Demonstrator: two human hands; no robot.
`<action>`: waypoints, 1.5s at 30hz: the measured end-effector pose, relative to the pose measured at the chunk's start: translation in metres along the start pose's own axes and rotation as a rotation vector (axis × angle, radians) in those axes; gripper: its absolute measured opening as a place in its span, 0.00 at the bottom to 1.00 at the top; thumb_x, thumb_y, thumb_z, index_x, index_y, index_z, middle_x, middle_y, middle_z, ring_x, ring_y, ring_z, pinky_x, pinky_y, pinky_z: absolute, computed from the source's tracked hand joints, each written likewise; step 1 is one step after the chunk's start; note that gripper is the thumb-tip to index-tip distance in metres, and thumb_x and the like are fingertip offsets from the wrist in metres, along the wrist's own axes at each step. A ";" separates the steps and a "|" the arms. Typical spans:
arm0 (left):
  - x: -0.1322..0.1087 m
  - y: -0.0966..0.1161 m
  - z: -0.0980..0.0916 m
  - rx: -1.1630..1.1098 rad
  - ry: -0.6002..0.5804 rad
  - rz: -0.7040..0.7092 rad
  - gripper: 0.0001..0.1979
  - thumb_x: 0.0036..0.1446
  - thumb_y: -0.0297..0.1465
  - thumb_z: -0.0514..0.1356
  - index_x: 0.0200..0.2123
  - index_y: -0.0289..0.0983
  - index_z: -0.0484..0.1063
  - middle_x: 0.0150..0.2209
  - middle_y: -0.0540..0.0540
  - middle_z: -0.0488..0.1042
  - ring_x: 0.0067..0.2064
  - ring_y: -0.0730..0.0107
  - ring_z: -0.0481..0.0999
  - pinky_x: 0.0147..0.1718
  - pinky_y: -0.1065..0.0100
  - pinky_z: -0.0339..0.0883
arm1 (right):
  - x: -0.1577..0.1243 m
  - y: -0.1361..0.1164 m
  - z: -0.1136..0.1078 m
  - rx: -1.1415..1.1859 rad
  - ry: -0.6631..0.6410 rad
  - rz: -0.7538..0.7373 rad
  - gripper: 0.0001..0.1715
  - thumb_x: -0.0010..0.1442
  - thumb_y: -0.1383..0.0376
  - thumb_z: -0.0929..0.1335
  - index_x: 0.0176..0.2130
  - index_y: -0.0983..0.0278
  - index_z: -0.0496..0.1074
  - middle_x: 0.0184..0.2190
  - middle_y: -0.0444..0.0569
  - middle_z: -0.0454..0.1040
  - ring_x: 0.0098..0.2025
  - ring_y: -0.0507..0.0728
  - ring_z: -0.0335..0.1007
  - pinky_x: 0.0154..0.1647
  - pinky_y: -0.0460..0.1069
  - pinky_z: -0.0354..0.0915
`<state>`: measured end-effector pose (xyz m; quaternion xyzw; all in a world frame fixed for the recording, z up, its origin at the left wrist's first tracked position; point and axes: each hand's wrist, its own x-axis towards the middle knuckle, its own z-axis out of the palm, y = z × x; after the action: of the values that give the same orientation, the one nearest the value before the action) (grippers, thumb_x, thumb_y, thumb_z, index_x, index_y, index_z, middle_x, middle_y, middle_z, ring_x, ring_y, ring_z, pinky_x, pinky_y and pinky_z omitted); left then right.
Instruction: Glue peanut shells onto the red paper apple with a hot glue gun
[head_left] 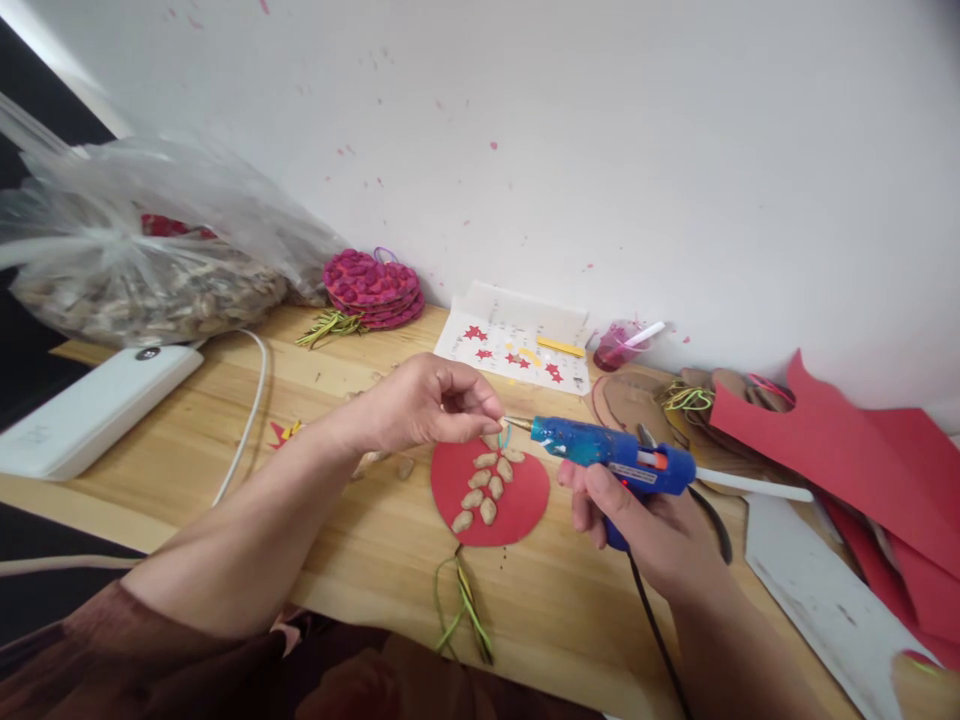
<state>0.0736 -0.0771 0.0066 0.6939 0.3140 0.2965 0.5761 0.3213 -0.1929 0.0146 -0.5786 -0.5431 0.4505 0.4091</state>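
Observation:
My left hand (442, 400) is closed in a pinch at the tip of the glue gun, on a small pale piece that looks like a nut shell, mostly hidden by the fingers. My right hand (637, 520) grips the blue hot glue gun (585, 440), its metal nozzle pointing left and a white glue stick (757, 485) sticking out at the back. Below both hands lies a round red disc (525, 500) on the table. Several tan shells (478, 498) sit on it in a leaf-like pattern. A green and yellow string tassel (466, 610) hangs from its near edge.
At the left are a plastic bag of shells (150, 290) and a white power bank (97, 405) with a cable. Pink discs (373, 285), a paper with red stars (517, 320) and a paint cup (619, 345) line the wall. Red card sheets (847, 480) lie right.

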 end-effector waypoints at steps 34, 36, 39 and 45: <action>0.009 -0.010 0.023 -0.729 -0.065 -0.305 0.18 0.42 0.38 0.78 0.29 0.31 0.78 0.21 0.50 0.75 0.22 0.79 0.72 0.23 0.79 0.67 | -0.005 0.014 0.002 -0.051 0.078 -0.193 0.22 0.67 0.52 0.68 0.28 0.62 0.74 0.26 0.48 0.75 0.23 0.53 0.66 0.24 0.50 0.63; 0.009 -0.010 0.022 -0.730 -0.062 -0.315 0.19 0.41 0.38 0.79 0.30 0.32 0.79 0.21 0.50 0.75 0.22 0.79 0.72 0.24 0.78 0.68 | -0.005 0.014 0.002 -0.068 0.076 -0.207 0.23 0.68 0.52 0.67 0.27 0.62 0.73 0.26 0.49 0.75 0.23 0.52 0.65 0.25 0.50 0.62; 0.008 -0.010 0.022 -0.729 -0.056 -0.325 0.20 0.40 0.38 0.79 0.30 0.32 0.79 0.21 0.49 0.75 0.21 0.79 0.73 0.24 0.78 0.68 | -0.005 0.014 0.002 -0.078 0.069 -0.212 0.23 0.68 0.52 0.67 0.27 0.62 0.73 0.25 0.48 0.74 0.24 0.53 0.65 0.27 0.51 0.62; 0.009 -0.010 0.022 -0.728 -0.052 -0.320 0.19 0.40 0.38 0.79 0.29 0.32 0.79 0.20 0.50 0.76 0.21 0.79 0.73 0.23 0.79 0.68 | -0.005 0.016 0.002 -0.079 0.075 -0.196 0.22 0.68 0.52 0.67 0.27 0.61 0.73 0.25 0.48 0.73 0.24 0.53 0.65 0.27 0.51 0.62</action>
<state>0.0958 -0.0822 -0.0064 0.3939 0.2777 0.2772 0.8312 0.3237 -0.1994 -0.0013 -0.5547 -0.5988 0.3645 0.4481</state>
